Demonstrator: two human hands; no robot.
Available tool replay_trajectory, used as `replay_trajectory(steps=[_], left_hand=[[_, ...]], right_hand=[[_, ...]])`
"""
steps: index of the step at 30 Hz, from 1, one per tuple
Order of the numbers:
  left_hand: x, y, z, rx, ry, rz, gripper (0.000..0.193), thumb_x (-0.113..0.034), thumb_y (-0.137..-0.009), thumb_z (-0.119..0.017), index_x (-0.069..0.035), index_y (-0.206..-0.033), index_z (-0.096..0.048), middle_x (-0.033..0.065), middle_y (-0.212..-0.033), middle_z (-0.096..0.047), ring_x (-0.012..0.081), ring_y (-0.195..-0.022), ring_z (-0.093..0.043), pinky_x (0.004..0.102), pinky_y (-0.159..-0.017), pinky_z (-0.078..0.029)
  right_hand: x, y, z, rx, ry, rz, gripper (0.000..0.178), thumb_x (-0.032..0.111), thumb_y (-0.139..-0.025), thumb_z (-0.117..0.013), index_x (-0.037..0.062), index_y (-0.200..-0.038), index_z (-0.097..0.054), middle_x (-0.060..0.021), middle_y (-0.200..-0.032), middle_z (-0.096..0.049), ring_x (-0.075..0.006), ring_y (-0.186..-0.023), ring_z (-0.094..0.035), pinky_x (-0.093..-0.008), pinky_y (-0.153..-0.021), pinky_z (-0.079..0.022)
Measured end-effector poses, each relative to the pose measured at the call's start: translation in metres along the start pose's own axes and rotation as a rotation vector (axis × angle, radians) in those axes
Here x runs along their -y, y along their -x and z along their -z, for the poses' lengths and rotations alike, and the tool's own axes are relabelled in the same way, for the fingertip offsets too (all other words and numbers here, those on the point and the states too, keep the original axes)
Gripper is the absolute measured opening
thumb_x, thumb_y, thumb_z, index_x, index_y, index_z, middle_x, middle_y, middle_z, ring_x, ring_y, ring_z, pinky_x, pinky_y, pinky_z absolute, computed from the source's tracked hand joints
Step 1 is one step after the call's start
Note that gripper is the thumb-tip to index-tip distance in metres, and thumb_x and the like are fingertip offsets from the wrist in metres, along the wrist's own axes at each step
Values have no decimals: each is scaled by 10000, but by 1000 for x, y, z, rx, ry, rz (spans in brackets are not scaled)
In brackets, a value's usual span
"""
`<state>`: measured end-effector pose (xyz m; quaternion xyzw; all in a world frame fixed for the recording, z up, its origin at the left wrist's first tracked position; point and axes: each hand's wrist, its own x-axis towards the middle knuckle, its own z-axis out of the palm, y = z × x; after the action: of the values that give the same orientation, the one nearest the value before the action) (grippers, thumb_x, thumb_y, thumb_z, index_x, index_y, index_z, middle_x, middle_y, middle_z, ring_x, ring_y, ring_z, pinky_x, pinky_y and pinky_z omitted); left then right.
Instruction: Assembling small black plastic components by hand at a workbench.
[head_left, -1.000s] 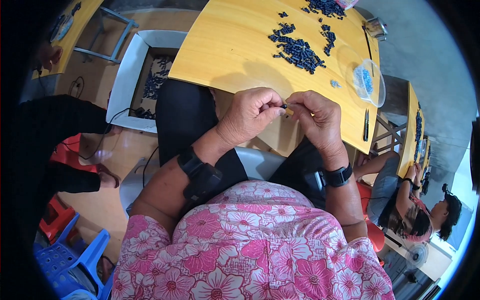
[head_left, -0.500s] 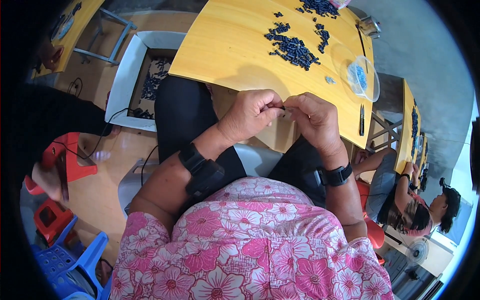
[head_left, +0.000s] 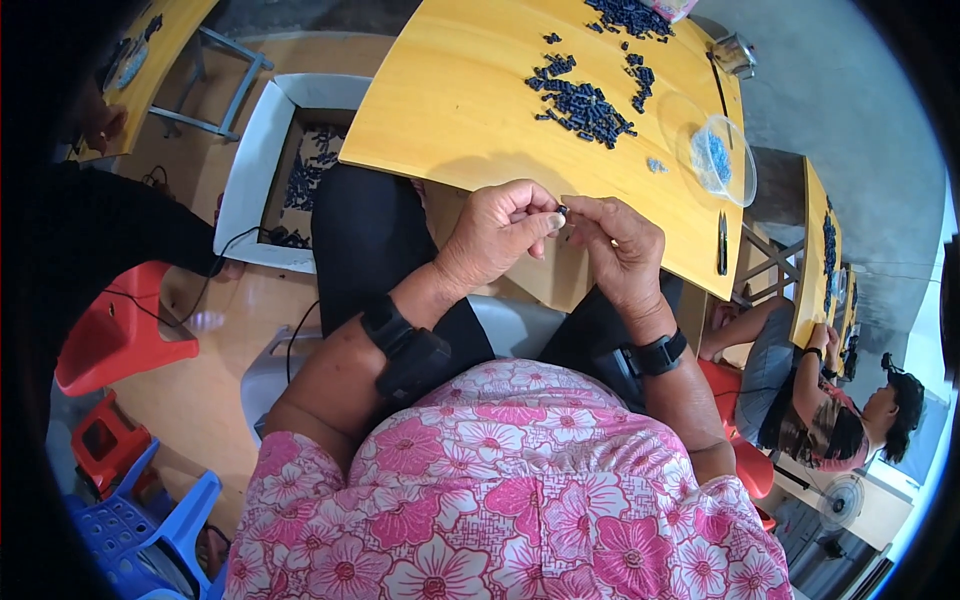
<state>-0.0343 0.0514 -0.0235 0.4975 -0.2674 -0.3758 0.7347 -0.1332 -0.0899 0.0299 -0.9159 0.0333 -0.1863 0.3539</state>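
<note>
A small black plastic part (head_left: 562,211) shows between my hands, in front of the table's near edge and above my lap. My left hand (head_left: 502,232) pinches it between thumb and forefinger, the other fingers curled. My right hand (head_left: 622,248) meets it from the other side, fingertips drawn together at the part; whatever tiny piece they hold is too small to make out. On the yellow table (head_left: 440,110) beyond lies a pile of similar black parts (head_left: 590,115). A clear plastic tub (head_left: 742,180) with small blue pieces (head_left: 712,158) stands to the right, a few loose pieces (head_left: 656,165) beside it.
Black tweezers (head_left: 722,243) lie near the table's right edge. A metal cup (head_left: 735,55) stands at the far right. On the floor at left is a white box (head_left: 240,190) with black parts inside. Another person (head_left: 820,415) works at right; red stools (head_left: 125,335) stand at left.
The black part shows more plainly between my fingertips. My right fingers have straightened somewhat, and that hand has shifted slightly left. The whole view has tilted a little.
</note>
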Motion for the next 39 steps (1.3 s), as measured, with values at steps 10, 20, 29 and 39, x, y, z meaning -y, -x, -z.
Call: replay_trajectory(steps=[10, 20, 29, 39], left_hand=[[-3, 1, 0, -5, -6, 30, 75, -45, -878, -590, 23, -909, -594, 44, -786, -604, 78, -627, -563, 215, -605, -489], [2, 5, 0, -35, -52, 13, 62, -30, -860, -623, 17, -868, -585, 10, -712, -586, 40, -569, -550, 194, -528, -479], [-2, 0, 6, -147, 55, -67, 54, -26, -882, -578, 10, -909, -547, 30, -759, -578, 50, -581, -541, 193, -528, -465], [-17, -1, 10, -125, 37, -22, 77, -59, -879, -548, -6, -934, -552, 42, -777, -596, 68, -632, -548, 223, -626, -467]], right_hand=[[2, -4, -3, -41, 39, 46, 309, -101, -718, -603, 73, -966, -667, -87, -786, -654, -192, -648, -647, -286, -585, -521], [-2, 1, -10, -30, 91, 192, 340, -105, -673, -570, 38, -966, -670, -129, -819, -641, -279, -700, -641, -315, -636, -515], [-2, -34, 0, -12, -28, -165, 248, 55, -730, -729, 36, -971, -671, -106, -890, -631, -210, -680, -626, -282, -617, -494], [-27, -85, -17, -58, 341, 118, 197, -29, -780, -624, 60, -948, -674, -95, -903, -658, -239, -778, -634, -301, -685, -516]])
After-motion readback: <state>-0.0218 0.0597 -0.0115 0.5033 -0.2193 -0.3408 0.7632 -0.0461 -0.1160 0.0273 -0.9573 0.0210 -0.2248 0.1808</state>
